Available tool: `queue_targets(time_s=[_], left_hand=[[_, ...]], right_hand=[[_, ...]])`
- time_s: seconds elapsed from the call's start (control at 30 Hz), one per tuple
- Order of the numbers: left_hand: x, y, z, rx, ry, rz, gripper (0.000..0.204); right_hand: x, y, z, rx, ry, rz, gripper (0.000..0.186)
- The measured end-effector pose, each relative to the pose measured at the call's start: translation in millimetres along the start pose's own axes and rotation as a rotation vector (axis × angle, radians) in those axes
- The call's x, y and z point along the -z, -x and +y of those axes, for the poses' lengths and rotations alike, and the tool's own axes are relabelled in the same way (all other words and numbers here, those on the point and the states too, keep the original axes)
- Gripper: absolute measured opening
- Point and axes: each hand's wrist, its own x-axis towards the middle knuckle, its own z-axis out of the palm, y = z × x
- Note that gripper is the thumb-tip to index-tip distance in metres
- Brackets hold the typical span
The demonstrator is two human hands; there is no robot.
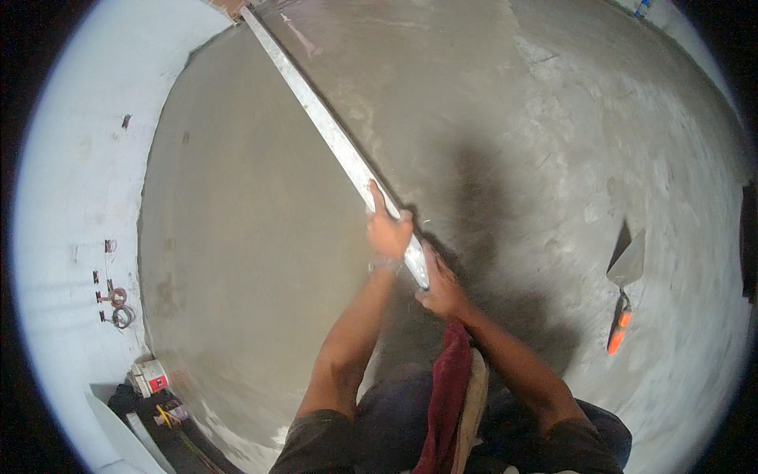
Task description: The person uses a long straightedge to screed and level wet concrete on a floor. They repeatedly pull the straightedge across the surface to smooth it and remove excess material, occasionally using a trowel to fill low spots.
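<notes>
A long, pale metal straightedge [316,107] lies slantwise over the grey cement floor [245,189], from the far left down to my hands. My left hand [388,229] is closed round it a little above its near end, with one finger stretched along the top. Just behind, my right hand [444,291] grips the near end from the right side. Off to the right lies a pointed trowel [628,265] with an orange handle, apart from both hands.
A white wall [71,189] with wires poking from small holes runs along the left. At its foot, lower left, stand a white bucket [150,378] and some dark bags. A maroon cloth [447,395] hangs in front of my body. A small blue object [642,8] sits far right.
</notes>
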Motion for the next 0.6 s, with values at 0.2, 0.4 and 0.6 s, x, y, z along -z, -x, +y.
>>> queue_targets(time_s=[0.2, 0.4, 0.6], left_hand=[[-8, 4, 17, 0.047, -0.049, -0.001, 0.096], [-8, 0, 17, -0.01, -0.134, 0.019, 0.096], [7, -6, 24, 0.142, -0.106, -0.192, 0.092]], right_hand=[[25, 1, 4, -0.071, 0.015, -0.118, 0.096], [25, -5, 3, -0.062, -0.019, -0.107, 0.094], [26, -13, 0, -0.11, 0.048, -0.176, 0.1]])
